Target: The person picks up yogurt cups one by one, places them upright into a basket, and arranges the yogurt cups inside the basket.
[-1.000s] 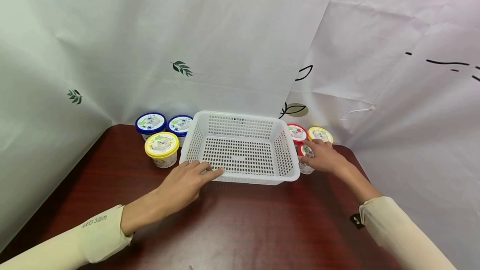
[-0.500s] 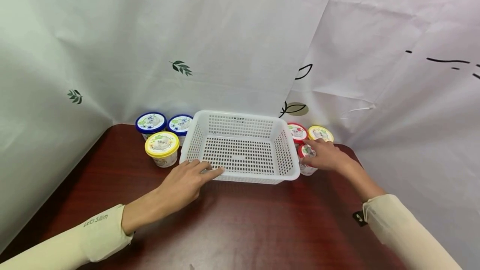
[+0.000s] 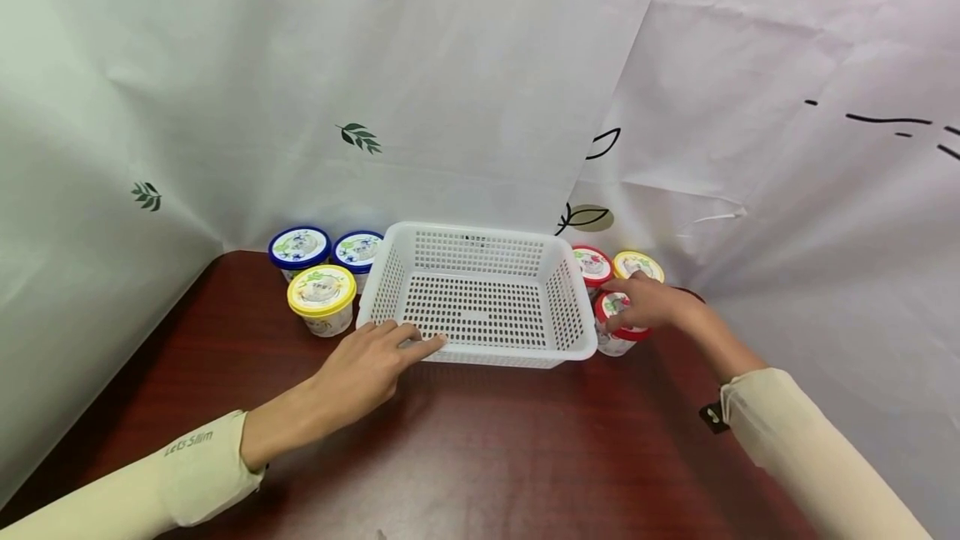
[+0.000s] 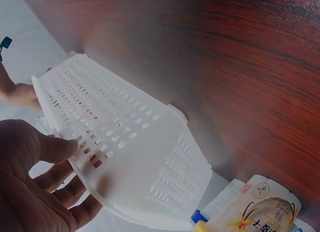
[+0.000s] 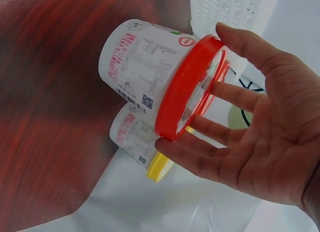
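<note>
In the head view, my left hand point(image 3: 363, 373) is at the front left rim of a white perforated plastic basket point(image 3: 480, 352). The left wrist view shows the thumb on the near side of the basket wall point(image 4: 135, 162), with the fingers past the rim. My right hand point(image 3: 648, 304) grips a red-lidded paper cup point(image 3: 615, 344) right of the basket. Thumb and fingertips span its red lid point(image 5: 187, 87) in the right wrist view. Just behind stand another red-lidded cup point(image 3: 592, 263) and a yellow-lidded cup point(image 3: 639, 263), partly covered by the hand.
Left of the basket are two blue-lidded cups point(image 3: 300, 246) and a yellow-lidded cup point(image 3: 322, 298). All stand on a dark red-brown wooden table point(image 3: 480, 448). A white printed cloth point(image 3: 465, 107) hangs behind and along both sides.
My right hand has drawn the front red-lidded cup slightly toward me and rightward, so more of its lid shows. My left hand and the basket have stayed put.
</note>
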{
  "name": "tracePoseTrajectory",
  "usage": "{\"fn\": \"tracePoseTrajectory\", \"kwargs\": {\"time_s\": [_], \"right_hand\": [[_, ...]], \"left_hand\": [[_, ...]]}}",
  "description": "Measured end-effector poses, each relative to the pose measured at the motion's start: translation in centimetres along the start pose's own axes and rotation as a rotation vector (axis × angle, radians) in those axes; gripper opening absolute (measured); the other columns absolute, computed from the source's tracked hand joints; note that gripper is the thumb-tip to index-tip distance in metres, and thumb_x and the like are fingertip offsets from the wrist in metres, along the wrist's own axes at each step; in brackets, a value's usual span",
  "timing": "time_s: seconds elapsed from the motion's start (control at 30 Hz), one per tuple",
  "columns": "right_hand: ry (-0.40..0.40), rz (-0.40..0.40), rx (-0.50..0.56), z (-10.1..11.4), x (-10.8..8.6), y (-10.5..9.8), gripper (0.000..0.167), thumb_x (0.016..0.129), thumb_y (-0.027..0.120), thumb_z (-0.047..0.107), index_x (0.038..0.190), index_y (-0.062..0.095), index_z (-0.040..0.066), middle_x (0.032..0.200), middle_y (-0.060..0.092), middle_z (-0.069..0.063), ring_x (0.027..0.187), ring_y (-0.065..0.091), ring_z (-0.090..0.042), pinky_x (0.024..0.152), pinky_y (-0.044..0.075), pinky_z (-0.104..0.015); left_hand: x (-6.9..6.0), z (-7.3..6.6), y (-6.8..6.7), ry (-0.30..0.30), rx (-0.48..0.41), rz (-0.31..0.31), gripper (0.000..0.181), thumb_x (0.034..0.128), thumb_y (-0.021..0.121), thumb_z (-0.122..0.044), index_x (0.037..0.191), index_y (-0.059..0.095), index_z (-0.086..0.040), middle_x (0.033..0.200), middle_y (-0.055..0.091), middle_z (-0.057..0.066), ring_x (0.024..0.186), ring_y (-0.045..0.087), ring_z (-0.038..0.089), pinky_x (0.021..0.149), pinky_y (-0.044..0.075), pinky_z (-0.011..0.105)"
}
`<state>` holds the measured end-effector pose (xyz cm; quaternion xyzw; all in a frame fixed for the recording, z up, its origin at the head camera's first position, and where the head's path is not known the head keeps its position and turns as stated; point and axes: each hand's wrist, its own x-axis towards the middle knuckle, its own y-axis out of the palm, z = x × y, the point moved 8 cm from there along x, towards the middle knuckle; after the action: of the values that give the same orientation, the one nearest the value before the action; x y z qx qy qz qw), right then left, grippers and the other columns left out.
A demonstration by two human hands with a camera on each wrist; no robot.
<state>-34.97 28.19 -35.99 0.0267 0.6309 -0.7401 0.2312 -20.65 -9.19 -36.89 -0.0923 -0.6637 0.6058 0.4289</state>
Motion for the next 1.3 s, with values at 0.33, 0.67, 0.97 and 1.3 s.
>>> {"fn": "tracePoseTrajectory", "kwargs": {"time_s": [0.33,0.67,0.97,1.3], "right_hand": [[-0.031,0.080,0.017,0.5,0.5,-0.3,0.087,0.087,0.093,0.040,0.159,0.059,0.003,0.149,0.065,-0.027,0.134,0.060,-0.045,0.112,0.057,-0.063],[-0.047,0.093,0.027,0.8,0.6,-0.5,0.080,0.085,0.094,0.036,0.153,0.066,0.005,0.142,0.070,-0.023,0.127,0.066,-0.040,0.105,0.063,-0.056],[-0.061,0.106,0.025,1.0,0.3,-1.1,0.081,0.085,0.096,0.033,0.154,0.066,0.006,0.149,0.067,-0.024,0.135,0.060,-0.045,0.107,0.062,-0.059],[-0.072,0.092,0.020,2.2,-0.4,-2.8,0.083,0.082,0.099,0.034,0.155,0.067,0.009,0.148,0.066,-0.022,0.135,0.061,-0.043,0.106,0.062,-0.054]], "left_hand": [[0.0,-0.1,0.0,0.013,0.011,-0.016,0.071,0.0786,0.082,0.009,0.142,0.078,-0.021,0.112,0.078,0.005,0.092,0.072,0.026,0.080,0.060,0.043],[-0.1,-0.2,0.0,0.014,0.016,-0.019,0.071,0.0778,0.082,0.009,0.142,0.079,-0.021,0.111,0.078,0.005,0.092,0.072,0.026,0.079,0.060,0.042],[-0.1,-0.2,0.0,0.015,0.029,-0.031,0.070,0.0778,0.081,0.008,0.141,0.079,-0.021,0.112,0.079,0.006,0.091,0.072,0.027,0.077,0.060,0.042],[-0.2,-0.3,0.0,0.017,0.040,-0.036,0.071,0.0758,0.081,0.007,0.141,0.078,-0.021,0.111,0.078,0.006,0.093,0.072,0.027,0.078,0.060,0.042]]}}
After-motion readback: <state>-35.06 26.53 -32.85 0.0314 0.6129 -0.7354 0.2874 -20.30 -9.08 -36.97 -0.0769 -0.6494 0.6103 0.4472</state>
